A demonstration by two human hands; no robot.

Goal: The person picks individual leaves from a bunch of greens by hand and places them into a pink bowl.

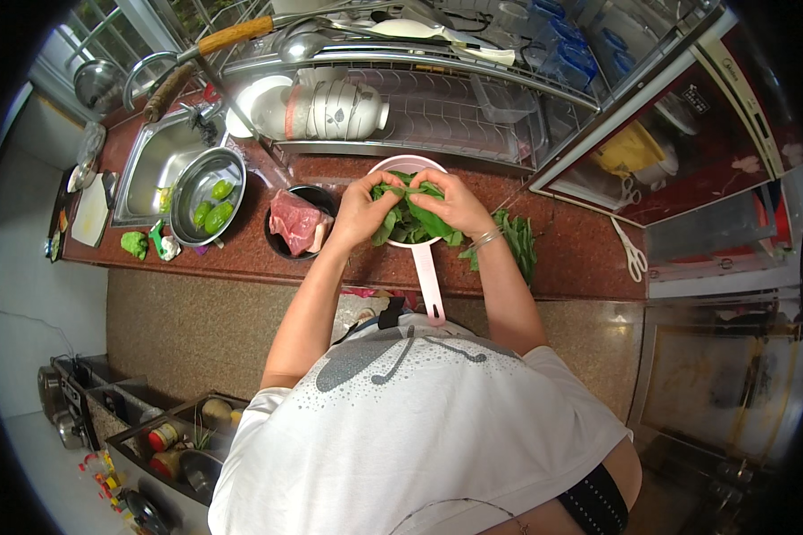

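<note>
Both my hands meet over a pink plastic strainer point(429, 281) with a long handle that juts over the counter's front edge. Green leaves point(411, 224) fill its bowl. My left hand point(369, 206) pinches leafy greens between thumb and fingers. Opposite it, my right hand point(456, 206) grips the same greens, with its fingertips close to the left ones. More leafy stems point(518, 247) lie on the counter beside my right wrist. Left of my left hand, a piece of raw meat point(298, 224) rests in a black bowl point(272, 246).
A steel basin point(240, 200) holding green vegetables point(214, 217) stands by the sink point(134, 167). A metal dish rack point(401, 150) with stacked bowls point(334, 110) runs behind. White scissors point(630, 254) lie far right, below a red cabinet point(682, 147). A green scrubber point(134, 245) sits left.
</note>
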